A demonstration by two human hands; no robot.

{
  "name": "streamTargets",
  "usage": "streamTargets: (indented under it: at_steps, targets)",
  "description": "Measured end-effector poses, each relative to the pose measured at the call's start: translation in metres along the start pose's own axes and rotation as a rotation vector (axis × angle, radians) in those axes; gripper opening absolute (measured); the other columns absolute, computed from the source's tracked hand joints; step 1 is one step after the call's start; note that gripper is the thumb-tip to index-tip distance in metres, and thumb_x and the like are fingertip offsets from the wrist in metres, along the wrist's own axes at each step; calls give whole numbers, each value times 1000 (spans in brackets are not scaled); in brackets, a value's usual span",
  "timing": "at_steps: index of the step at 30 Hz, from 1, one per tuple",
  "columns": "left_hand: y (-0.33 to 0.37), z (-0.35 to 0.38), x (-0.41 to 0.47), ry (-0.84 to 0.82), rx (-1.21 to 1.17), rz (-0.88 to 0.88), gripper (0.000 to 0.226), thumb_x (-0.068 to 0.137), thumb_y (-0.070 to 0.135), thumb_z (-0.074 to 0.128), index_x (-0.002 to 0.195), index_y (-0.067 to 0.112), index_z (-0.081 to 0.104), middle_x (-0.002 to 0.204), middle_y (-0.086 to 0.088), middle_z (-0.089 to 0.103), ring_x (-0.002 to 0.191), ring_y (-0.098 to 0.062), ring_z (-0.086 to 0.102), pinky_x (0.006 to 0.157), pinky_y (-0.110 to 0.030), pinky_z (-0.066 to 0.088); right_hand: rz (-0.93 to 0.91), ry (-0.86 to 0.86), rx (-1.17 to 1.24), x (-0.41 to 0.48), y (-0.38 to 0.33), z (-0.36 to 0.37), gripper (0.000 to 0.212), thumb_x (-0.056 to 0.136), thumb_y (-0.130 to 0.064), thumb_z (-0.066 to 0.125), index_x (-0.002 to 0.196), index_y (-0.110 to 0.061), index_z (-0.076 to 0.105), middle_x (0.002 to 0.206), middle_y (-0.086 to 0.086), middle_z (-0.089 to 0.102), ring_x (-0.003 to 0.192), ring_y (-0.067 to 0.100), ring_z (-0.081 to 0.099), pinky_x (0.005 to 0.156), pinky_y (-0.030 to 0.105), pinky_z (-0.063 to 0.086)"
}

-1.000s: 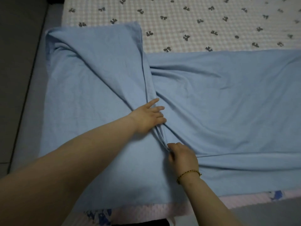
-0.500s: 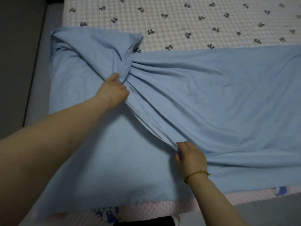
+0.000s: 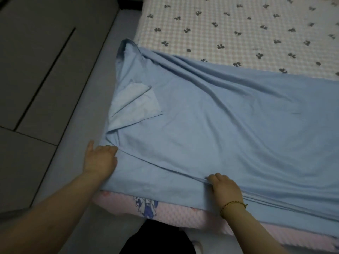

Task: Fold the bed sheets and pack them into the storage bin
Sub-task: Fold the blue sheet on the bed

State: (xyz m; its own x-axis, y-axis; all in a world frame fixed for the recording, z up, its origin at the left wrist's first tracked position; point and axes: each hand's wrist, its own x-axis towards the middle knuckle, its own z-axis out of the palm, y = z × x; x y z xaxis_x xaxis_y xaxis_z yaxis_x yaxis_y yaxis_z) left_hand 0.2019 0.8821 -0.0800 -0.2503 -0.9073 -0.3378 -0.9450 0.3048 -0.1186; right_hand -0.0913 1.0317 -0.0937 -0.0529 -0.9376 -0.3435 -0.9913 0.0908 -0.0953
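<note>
1. Head view: the light blue fabric bed sheet [image 3: 220,125] lies spread across the bed. It fills the centre and right of the frame, and long creases run from its upper-left corner toward the right.
2. A paler turned-over corner flap [image 3: 134,101] lies on the sheet at centre left.
3. The left hand [image 3: 100,160], at lower left, grips the sheet's left edge. Its fingers are curled with the tips hidden under the fabric, and the thumb is extended off the cloth.
4. The right hand [image 3: 224,187], at lower centre, pinches a raised fold ridge of the sheet with curled fingers. A thin gold bracelet [image 3: 233,205] sits on its wrist.
5. A pink-and-white checked bedcover with dark bow print [image 3: 238,24] is exposed in the upper right, beyond the sheet.
6. A pink quilted pad [image 3: 117,202] bearing a blue cartoon figure shows just below the sheet's near edge.
</note>
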Motion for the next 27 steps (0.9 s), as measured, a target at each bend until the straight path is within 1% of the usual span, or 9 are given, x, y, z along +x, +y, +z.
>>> streamTargets:
  at_steps: [2, 4, 6, 8, 12, 17, 19, 22, 27]
  targets:
    - [1, 3, -9, -57, -175, -142, 39, 95, 27, 40, 133, 19, 47, 133, -3, 53, 119, -19, 49, 112, -35, 8, 1, -17, -30, 4, -15, -5, 41, 21, 4, 83, 54, -14, 66, 47, 3, 54, 35, 15, 52, 30, 21, 37]
    - [4, 4, -13, -18, -312, -163, 45, 95, 31, 42, 138, 19, 40, 141, -1, 44, 127, -17, 42, 111, -31, 9, 29, -73, -22, 9, -32, -18, 44, 46, -3, 86, 87, -6, 69, 79, 10, 65, 65, 24, 64, 52, 32, 52]
    - [-1, 1, -13, 58, -393, -163, 48, 94, 30, 46, 139, 16, 38, 143, -4, 40, 129, -20, 39, 109, -30, 11, 43, -159, 17, 12, -46, -21, 44, 88, -7, 51, 131, -14, 44, 125, 8, 50, 112, 24, 50, 88, 30, 43]
    - [-7, -7, -2, 130, -464, -165, 54, 92, 29, 51, 141, 14, 35, 146, -8, 35, 130, -24, 37, 107, -30, 13, 57, -230, 132, 19, -62, -25, 47, 95, -10, 38, 139, -24, 31, 136, 2, 39, 122, 20, 39, 95, 24, 36]
    - [-20, -25, 52, 151, -601, -100, 61, 89, 33, 56, 143, 15, 32, 151, -9, 24, 134, -26, 30, 107, -30, 18, 83, -187, 265, 53, -111, -29, 48, 94, -22, 41, 141, -23, 28, 140, 0, 33, 127, 19, 33, 100, 23, 31]
    - [-36, -46, 137, 81, -854, -75, 63, 91, 33, 53, 144, 12, 28, 149, -8, 28, 134, -26, 32, 110, -35, 26, 240, -188, 452, 111, -182, -27, 67, 91, -41, 38, 147, -22, 8, 156, 0, 1, 143, 17, 4, 116, 24, 5]
    - [-39, -56, 170, 54, -930, -71, 65, 91, 30, 54, 145, 10, 23, 150, -9, 25, 136, -25, 29, 111, -30, 24, 344, -185, 486, 131, -199, -22, 83, 73, -58, 22, 147, -25, 6, 156, 2, -1, 144, 18, 2, 117, 30, 2]
    - [-37, -64, 206, -18, -1005, -52, 71, 89, 24, 59, 146, 11, 20, 149, -8, 30, 134, -23, 34, 105, -24, 26, 410, -197, 471, 142, -208, -18, 107, 45, -65, 5, 146, -32, 1, 156, 2, -5, 144, 21, -3, 116, 38, -1]
    - [-37, -57, 213, -71, -979, 75, 61, 87, 11, 58, 141, 20, 31, 131, -12, 50, 117, -25, 50, 94, -24, 37, 467, -275, 563, 146, -212, -25, 111, 39, -64, 8, 145, -36, 0, 155, 2, -2, 144, 20, -5, 115, 44, -3]
